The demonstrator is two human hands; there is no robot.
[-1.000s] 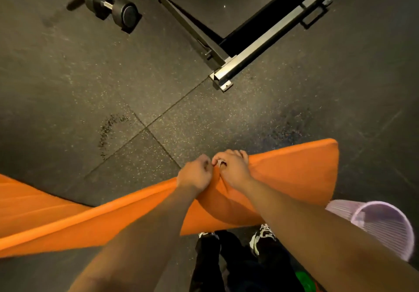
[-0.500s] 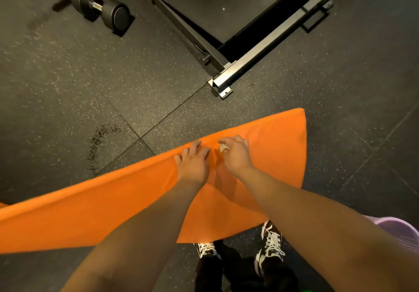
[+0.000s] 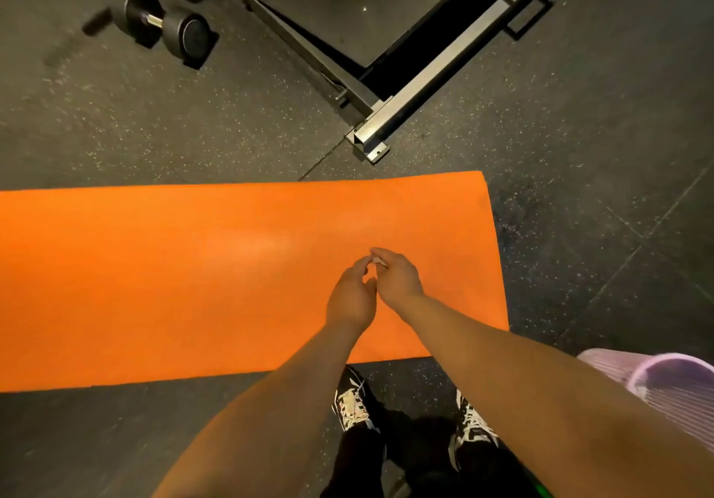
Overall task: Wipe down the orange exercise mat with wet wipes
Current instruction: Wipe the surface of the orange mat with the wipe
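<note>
The orange mat (image 3: 193,285) lies flat on the dark speckled floor (image 3: 579,188), running from the left edge of the view to a short end just right of the middle. Both hands are over the mat's right part, close to its near long edge, with the arms reaching in from below. The hands are together, touching or nearly so. The right hand (image 3: 398,277) has its fingers curled and pinches a white piece (image 3: 376,262) at its fingertips; the piece is too small to tell whether it is a wipe. The left hand (image 3: 349,300) is just beside it, fingers bent toward the same piece, and I cannot tell whether it grips it. Whether either hand touches the mat is not clear.

Two black-and-white shoes (image 3: 353,406) stand on the floor just short of the mat's near edge. A lilac ribbed basket (image 3: 672,385) sits at the lower right. Beyond the mat are a metal frame (image 3: 425,84) and a black dumbbell (image 3: 170,26).
</note>
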